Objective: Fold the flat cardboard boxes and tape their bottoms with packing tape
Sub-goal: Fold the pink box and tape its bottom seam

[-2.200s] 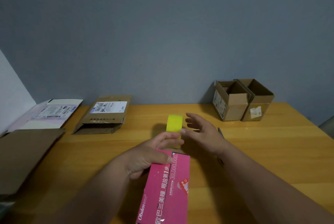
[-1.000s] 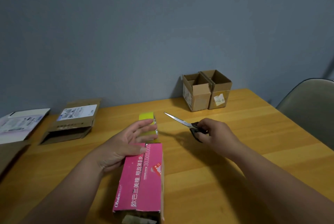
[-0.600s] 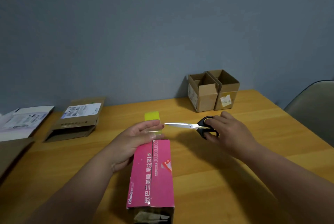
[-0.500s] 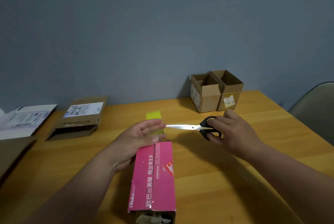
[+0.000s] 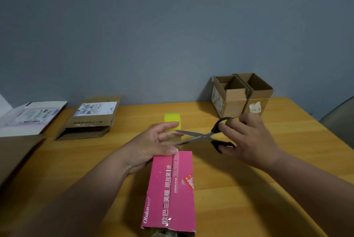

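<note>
Pink box (image 5: 172, 189) lay lengthwise on the wooden table (image 5: 249, 189), near end open toward the camera, far end under the left hand (image 5: 151, 146). Left hand's fingers were mostly straight, thumb pressing the box's far top edge; looked like it pinned tape there, but the clear strip was too faint to confirm. Right hand (image 5: 249, 141) gripped the scissors (image 5: 206, 137), fingers curled through the black loops, blades parted just past the left fingertips, in front of the yellow tape roll (image 5: 172, 123). Judgement: box was thin printed card, light, creases easily, slick finish; would skid unless held down, so best gripped across the top near the end being taped, not mid-panel. Tape would be limp and sticky, needing tension to cut clean. Blades were very close to the left fingers, the main risk. Open room: bare table to the right and front; two folded brown boxes (image 5: 241, 95) well apart at the back right, flat cartons (image 5: 90, 118) at the back left, table's right edge near a chair (image 5: 341, 122).
</note>
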